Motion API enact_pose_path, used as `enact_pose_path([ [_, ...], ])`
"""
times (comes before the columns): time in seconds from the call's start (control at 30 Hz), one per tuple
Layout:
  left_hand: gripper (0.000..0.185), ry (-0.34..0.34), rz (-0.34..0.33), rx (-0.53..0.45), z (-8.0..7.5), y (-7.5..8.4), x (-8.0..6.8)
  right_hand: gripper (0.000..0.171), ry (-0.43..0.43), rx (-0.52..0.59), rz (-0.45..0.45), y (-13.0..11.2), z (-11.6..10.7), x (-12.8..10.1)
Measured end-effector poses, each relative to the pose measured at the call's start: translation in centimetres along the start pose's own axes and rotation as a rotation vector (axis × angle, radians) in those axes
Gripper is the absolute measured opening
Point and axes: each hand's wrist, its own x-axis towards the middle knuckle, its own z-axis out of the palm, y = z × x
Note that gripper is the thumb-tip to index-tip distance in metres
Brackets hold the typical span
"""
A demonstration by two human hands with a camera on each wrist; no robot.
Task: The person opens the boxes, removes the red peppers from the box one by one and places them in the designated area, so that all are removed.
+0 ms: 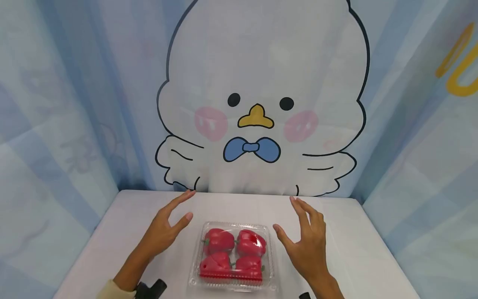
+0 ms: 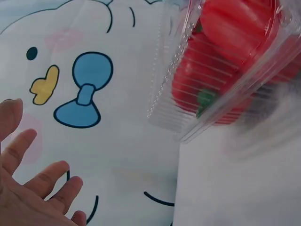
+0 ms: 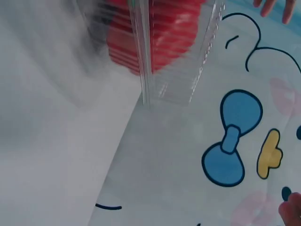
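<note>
A clear plastic clamshell box (image 1: 232, 256) with its lid closed lies on the white table (image 1: 354, 241); it holds several red bell peppers (image 1: 220, 241). My left hand (image 1: 172, 226) hovers just left of the box, fingers spread and straight, holding nothing. To the right of the box my right hand (image 1: 303, 236) hovers the same way, palm turned toward it. Neither hand touches the box. In the left wrist view the box (image 2: 225, 70) fills the upper right and my left fingers (image 2: 33, 181) show at lower left. The right wrist view shows the box (image 3: 160, 47) at the top.
A backdrop printed with a white cartoon bird (image 1: 257, 104) with a blue bow tie stands right behind the table. Pale blue fabric walls (image 1: 56, 116) close in both sides. The table's far edge (image 1: 239, 193) meets the backdrop.
</note>
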Motion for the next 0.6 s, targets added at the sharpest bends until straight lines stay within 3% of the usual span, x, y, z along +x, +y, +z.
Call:
enact_pose_path([
  [0.37,0.051,-0.088,-0.274,-0.474,1.7,-2.3,-1.9,0.083,-0.031,0.13,-0.02,-3.9,0.6,-3.3],
  [0.47,0.051,-0.091,-0.3,-0.54,2.2,-2.8,-2.4,0.075,0.017,0.173,-0.072,-4.8,1.2,-4.3],
  [0.6,0.052,-0.093,-0.331,-0.562,2.8,-3.5,-3.2,0.066,0.116,0.294,-0.213,-5.7,2.5,-5.3],
])
